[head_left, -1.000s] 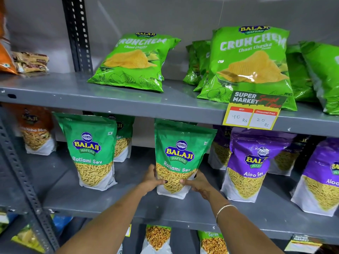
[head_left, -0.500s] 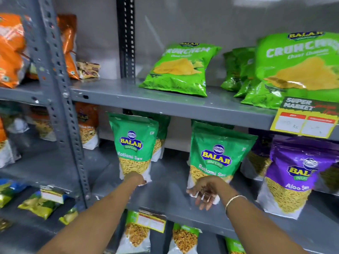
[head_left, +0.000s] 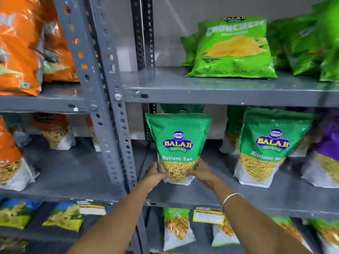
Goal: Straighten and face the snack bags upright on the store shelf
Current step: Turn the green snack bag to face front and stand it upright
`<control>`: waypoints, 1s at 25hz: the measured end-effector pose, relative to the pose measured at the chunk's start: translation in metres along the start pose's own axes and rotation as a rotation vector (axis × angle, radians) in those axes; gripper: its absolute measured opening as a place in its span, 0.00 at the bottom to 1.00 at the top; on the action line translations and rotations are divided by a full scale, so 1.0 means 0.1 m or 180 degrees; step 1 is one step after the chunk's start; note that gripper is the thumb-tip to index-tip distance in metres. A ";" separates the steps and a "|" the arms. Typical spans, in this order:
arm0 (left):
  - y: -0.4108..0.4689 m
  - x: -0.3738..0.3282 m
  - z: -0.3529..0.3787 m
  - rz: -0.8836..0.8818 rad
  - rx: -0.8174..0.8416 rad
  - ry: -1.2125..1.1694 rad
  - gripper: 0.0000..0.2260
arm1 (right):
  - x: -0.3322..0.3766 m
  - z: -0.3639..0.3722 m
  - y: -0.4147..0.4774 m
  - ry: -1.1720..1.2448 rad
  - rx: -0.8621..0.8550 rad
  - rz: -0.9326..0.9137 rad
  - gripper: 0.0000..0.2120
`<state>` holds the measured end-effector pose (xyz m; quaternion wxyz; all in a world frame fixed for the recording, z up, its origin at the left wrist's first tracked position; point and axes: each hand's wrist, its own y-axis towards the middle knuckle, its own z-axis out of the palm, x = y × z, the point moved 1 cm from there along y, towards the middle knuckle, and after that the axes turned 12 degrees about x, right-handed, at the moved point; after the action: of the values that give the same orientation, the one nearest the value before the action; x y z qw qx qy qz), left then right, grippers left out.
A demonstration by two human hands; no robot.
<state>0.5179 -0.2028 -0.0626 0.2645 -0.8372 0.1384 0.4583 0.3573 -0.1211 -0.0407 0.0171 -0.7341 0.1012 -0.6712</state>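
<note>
A green Ratlami Sev bag point(head_left: 177, 142) stands upright on the middle grey shelf point(head_left: 256, 197), label facing me. My left hand point(head_left: 155, 174) grips its lower left corner and my right hand point(head_left: 202, 174) grips its lower right corner. A second green Ratlami Sev bag point(head_left: 269, 145) stands upright to the right, apart from my hands. More green bags stand behind both. A purple bag point(head_left: 326, 149) sits at the far right edge.
A grey slotted upright post point(head_left: 108, 110) stands just left of the held bag. Green Crunchem chip bags point(head_left: 233, 50) lean on the upper shelf. Orange bags point(head_left: 20, 48) fill the left bay. Small packs and price tags point(head_left: 208, 215) line the lower shelf.
My view swung left. Both hands left the right Ratlami Sev bag and now hold the left one by its bottom corners.
</note>
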 end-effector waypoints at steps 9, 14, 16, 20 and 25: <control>-0.42 0.09 0.02 0.0161 0.0142 0.0223 0.24 | 0.00 0.09 -0.55 -0.0364 0.0217 0.0410 0.27; -0.54 0.10 0.07 0.0193 0.0103 0.0296 0.25 | 0.05 0.16 -0.66 -0.0348 0.0271 0.0274 0.31; -0.55 0.09 0.08 0.0197 0.0104 0.0269 0.25 | 0.05 0.17 -0.66 -0.0312 0.0216 0.0273 0.31; -0.60 0.04 0.05 -0.0115 0.0224 0.0792 0.27 | 0.05 0.17 -0.68 -0.0304 0.0283 0.0290 0.31; -0.70 -0.35 0.14 -0.1661 0.1961 0.1658 0.15 | 0.02 -0.30 -0.83 -0.1081 0.0169 0.1387 0.31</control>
<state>0.5221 -0.1372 -0.0171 0.5630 -0.8136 0.1147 0.0893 0.3377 -0.0365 -0.0226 0.1971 -0.7964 0.2348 -0.5214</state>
